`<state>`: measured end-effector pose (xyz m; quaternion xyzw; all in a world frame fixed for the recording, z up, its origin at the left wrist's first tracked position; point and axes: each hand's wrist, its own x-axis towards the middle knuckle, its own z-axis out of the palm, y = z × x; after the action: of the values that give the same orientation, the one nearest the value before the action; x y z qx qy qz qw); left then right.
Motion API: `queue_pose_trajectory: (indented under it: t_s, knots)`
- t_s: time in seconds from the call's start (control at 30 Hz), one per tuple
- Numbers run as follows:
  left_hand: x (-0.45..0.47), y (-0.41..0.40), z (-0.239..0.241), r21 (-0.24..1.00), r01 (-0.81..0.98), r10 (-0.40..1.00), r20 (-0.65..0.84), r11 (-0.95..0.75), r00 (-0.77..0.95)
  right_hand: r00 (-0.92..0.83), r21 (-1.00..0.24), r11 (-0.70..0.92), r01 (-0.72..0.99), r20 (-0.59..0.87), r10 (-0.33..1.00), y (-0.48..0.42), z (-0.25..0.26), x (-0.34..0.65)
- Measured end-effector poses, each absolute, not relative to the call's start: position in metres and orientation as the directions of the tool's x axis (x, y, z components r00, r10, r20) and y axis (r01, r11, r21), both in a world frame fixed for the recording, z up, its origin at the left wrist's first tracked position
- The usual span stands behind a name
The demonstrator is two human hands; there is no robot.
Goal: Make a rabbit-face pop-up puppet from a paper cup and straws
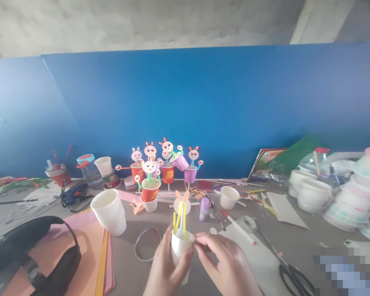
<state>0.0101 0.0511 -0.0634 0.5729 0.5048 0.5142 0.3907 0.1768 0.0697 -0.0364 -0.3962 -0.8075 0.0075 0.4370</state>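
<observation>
My left hand [169, 263] is wrapped round a white paper cup [182, 243], thumb across its front. Yellow and pale straws [180, 220] rise out of the cup, and behind them shows a round white paper head [186, 205] with orange rabbit ears. My right hand [223, 259] has thumb and forefinger pinched at the right side of the cup's rim. Just beyond, a purple glue stick [204, 209] stands upright. A roll of tape [147, 244] lies to the left of my left hand.
Several finished rabbit cup figures [151, 189] stand at the back. Stacked white cups [109, 211], coloured paper [61, 250] and a black headset [33, 255] are on the left. Right of my hands lie a red-capped marker [239, 227], scissors [291, 275] and more cups [314, 194].
</observation>
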Motion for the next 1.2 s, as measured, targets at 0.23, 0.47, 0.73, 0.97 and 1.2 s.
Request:
queue_pose_trajectory:
  t_s: [0.23, 0.47, 0.73, 0.97, 1.2]
  knots:
    - [0.011, 0.046, -0.060, 0.960, 0.222, 0.982, 0.184, -0.171, -0.036, -0.271, -0.391, 0.667, 0.634, 0.696, 0.665, 0.065, -0.038, 0.172]
    - [0.007, 0.045, -0.046, 0.969, 0.220, 0.994, 0.102, -0.110, 0.046, -0.257, -0.436, 0.673, 0.597, 0.691, 0.676, 0.064, -0.035, 0.171]
    - [0.007, 0.045, -0.043, 0.967, 0.215, 0.990, 0.131, -0.141, 0.057, -0.270, -0.538, 0.650, 0.536, 0.621, 0.736, 0.065, -0.033, 0.174]
    - [0.010, 0.044, -0.047, 0.972, 0.201, 0.991, 0.114, -0.125, 0.066, -0.251, -0.437, 0.661, 0.610, 0.685, 0.684, 0.067, -0.036, 0.170]
    - [0.013, 0.044, -0.043, 0.984, 0.129, 0.992, 0.118, -0.122, 0.038, -0.226, -0.411, 0.665, 0.624, 0.719, 0.657, 0.064, -0.035, 0.171]
